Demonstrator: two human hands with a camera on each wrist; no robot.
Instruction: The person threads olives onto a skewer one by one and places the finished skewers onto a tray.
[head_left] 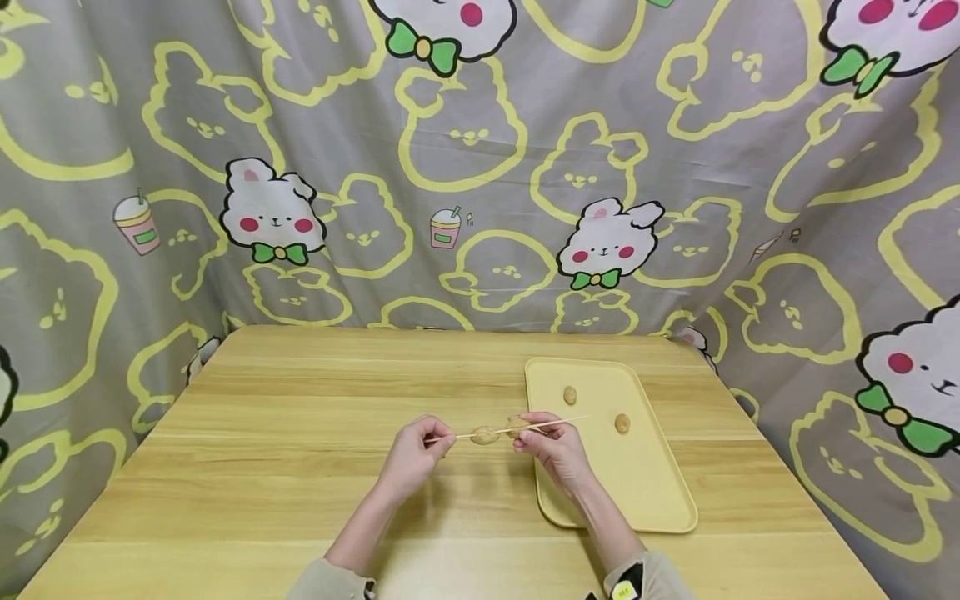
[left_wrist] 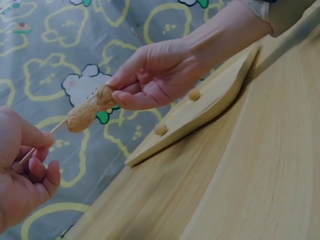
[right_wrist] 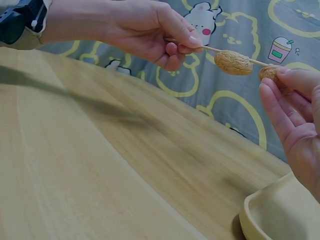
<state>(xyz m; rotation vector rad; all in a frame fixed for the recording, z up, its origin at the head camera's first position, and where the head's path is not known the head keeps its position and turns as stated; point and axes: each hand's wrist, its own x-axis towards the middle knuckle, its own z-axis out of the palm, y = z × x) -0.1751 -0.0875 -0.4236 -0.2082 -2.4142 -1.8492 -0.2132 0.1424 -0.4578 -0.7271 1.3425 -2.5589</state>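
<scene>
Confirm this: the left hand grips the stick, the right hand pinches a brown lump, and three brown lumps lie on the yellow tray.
No, the last count is wrong: the head view shows only two, a farther lump and a nearer lump, on the yellow tray. The rest stands: the left hand grips the stick and the right hand pinches a brown lump.

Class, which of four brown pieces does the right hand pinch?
The right hand pinches the skewered piece farther from the left hand. The other skewered piece sits untouched between the hands; two pieces lie on the tray.
</scene>
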